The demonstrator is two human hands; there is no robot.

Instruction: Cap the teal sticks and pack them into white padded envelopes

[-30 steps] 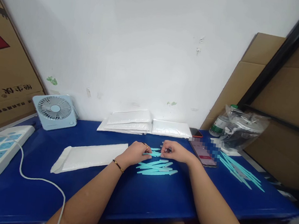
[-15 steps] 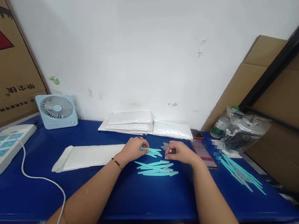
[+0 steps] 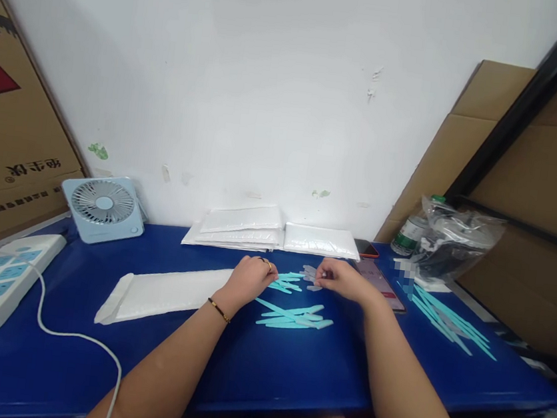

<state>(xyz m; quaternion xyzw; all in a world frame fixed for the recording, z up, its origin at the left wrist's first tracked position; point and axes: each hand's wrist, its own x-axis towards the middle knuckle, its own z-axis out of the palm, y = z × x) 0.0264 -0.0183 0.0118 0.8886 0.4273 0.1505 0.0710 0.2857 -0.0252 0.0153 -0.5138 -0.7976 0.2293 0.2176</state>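
My left hand (image 3: 249, 281) is closed in a pinch at the left end of a small heap of turquoise eyebrow razors (image 3: 288, 285), with one razor's end at its fingertips. My right hand (image 3: 341, 280) is also closed, its fingertips at a little pile of translucent plastic caps (image 3: 308, 273); a cap appears pinched there, partly hidden. Nearer to me lies a second heap of turquoise razors (image 3: 291, 318), with pale ends pointing right. A white padded mailer (image 3: 162, 296) lies flat to the left, its right end behind my left hand.
More turquoise razors (image 3: 447, 319) lie at the right. A phone (image 3: 375, 280) rests beyond my right forearm. White padded envelopes (image 3: 322, 241) are stacked along the wall. A blue fan (image 3: 102, 206), a power strip (image 3: 3, 285) and its cable (image 3: 77, 339) occupy the left; a bottle (image 3: 410, 236) stands back right.
My right hand has shifted slightly right and away from me, onto the caps. My left hand has barely moved. The nearer razor heap looks a little smaller.
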